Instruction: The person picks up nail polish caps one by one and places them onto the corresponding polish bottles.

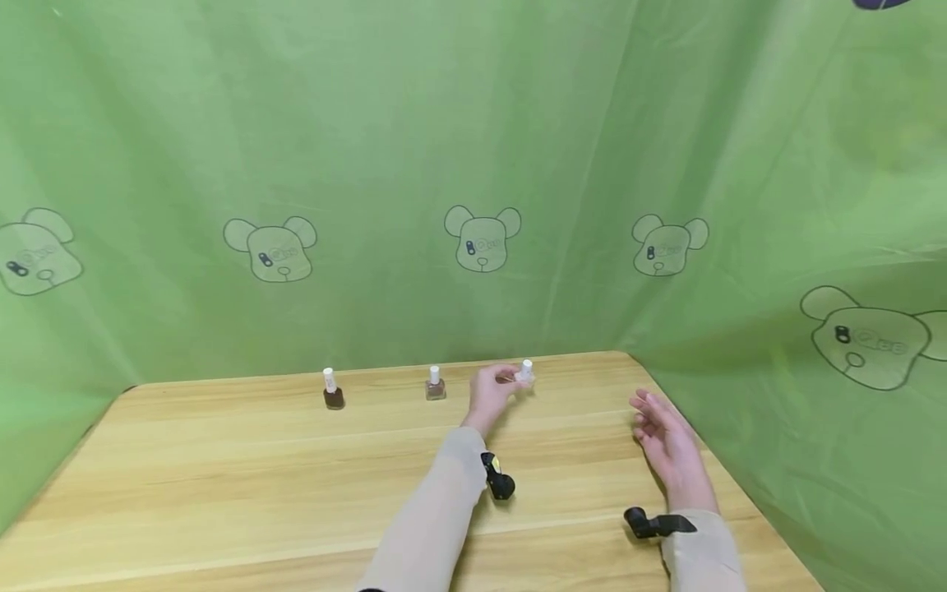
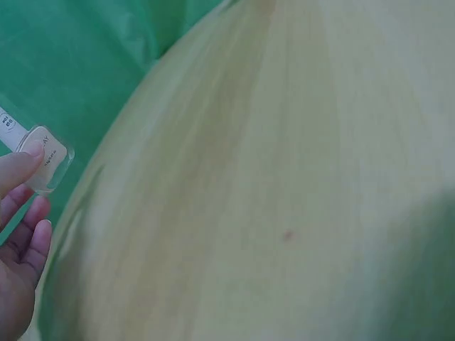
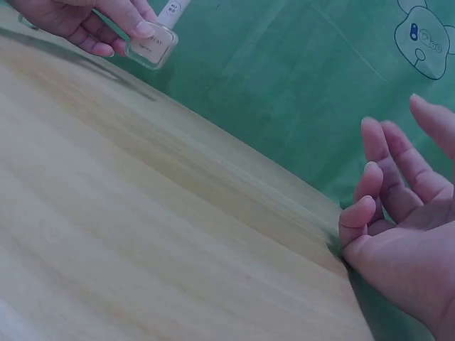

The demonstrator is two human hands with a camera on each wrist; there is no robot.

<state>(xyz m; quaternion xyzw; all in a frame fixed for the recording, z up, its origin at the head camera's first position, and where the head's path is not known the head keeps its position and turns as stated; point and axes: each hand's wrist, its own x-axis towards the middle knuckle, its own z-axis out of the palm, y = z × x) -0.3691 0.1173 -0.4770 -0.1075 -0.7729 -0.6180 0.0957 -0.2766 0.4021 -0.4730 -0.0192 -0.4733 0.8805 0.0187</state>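
Between thumb and fingers my left hand (image 1: 491, 396) pinches a pale nail polish bottle (image 1: 524, 374) with a white cap, near the table's back edge. The left wrist view shows the thumb lying across the label of the bottle (image 2: 51, 160), its cap tilted up and to the left. My right hand (image 1: 666, 440) is off at the table's right side, holding nothing. Its fingers are loosely bent in the right wrist view, where the right hand (image 3: 405, 220) appears beside the table's edge.
A dark nail polish bottle (image 1: 334, 398) and a brownish-mauve one (image 1: 435, 388), both white-capped, stand along the back of the wooden table (image 1: 244, 485). A green curtain (image 1: 385, 164) printed with bear heads hangs behind and at the sides.
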